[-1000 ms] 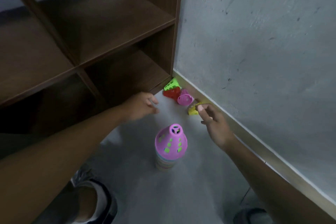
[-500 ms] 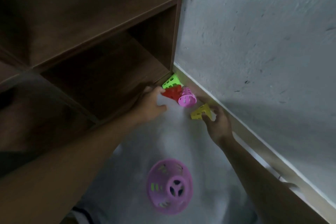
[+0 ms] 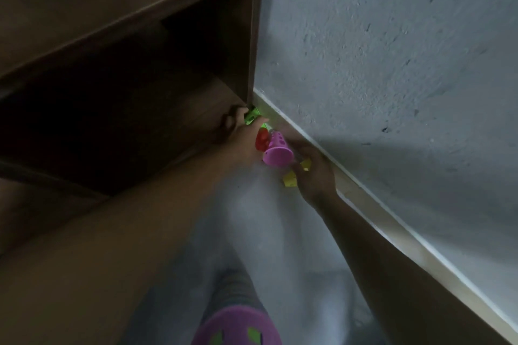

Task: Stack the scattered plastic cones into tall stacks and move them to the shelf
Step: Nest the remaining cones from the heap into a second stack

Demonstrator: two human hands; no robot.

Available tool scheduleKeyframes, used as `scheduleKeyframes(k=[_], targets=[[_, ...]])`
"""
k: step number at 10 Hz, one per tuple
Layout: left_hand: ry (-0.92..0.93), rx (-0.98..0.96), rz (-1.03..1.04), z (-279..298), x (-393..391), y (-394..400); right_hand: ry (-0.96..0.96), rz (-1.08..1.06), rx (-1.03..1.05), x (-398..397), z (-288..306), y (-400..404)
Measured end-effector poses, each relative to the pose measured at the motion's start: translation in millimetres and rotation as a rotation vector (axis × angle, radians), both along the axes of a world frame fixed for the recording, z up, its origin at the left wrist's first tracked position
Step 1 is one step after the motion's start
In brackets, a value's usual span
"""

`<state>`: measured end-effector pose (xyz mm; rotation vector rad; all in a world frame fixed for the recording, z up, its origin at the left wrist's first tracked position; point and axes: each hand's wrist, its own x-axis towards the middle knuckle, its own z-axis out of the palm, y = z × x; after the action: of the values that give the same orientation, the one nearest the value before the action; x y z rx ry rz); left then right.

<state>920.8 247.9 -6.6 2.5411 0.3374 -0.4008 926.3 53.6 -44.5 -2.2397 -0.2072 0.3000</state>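
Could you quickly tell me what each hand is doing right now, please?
Left hand: fingers curled round the green cone in the corner by the shelf.
Right hand: holding the yellow cone, fingers at the pink cone.

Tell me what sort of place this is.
Probably a bare indoor room corner: a dark wooden shelf unit stands against a rough grey plastered wall with a pale skirting board, over a smooth grey floor.

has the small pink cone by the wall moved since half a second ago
Yes. The small pink cone no longer lies beside the red cone by the baseboard; the right hand now holds it lifted, tipped toward the shelf corner.
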Motion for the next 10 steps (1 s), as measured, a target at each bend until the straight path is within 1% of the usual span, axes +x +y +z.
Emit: scheduleKeyframes(k=[1,2,3,4,5,6,7,8,10], targets=[[0.001,0.035,-0.044,-5.8,3.8,-1.5,0.029,-0.034,-0.112,5.0,-8.8,6.9],[0.008,0.115,-0.133,-6.3,6.7,3.2,0.071,-0.024,-0.161,7.3,-10.8,16.4],[0.012,0.13,-0.187,-9.6,9.1,8.4,0.035,-0.005,-0.19,6.1,-9.6,20.0],[0.01,0.154,-0.21,-10.7,12.9,3.7,-0.018,-0.047,-0.27,4.5,-10.8,17.5],[0.014,0.177,-0.26,-6.9,15.7,2.5,-0.058,-0.036,-0.348,-1.3,-0.1,23.0],[0.005,0.261,-0.332,-10.0,17.8,6.1,-0.042,-0.033,-0.435,-2.5,0.8,24.4],[0.032,0.285,-0.397,-8.4,19.9,6.6,-0.048,-0.022,-0.502,-2.4,2.6,19.6],[0.032,0.239,-0.419,-7.1,16.2,9.5,-0.045,0.005,-0.52,-4.8,4.5,16.2],[0.042,0.25,-0.365,-9.0,-3.2,15.1,-0.019,0.009,-0.471,-11.3,9.5,7.1]])
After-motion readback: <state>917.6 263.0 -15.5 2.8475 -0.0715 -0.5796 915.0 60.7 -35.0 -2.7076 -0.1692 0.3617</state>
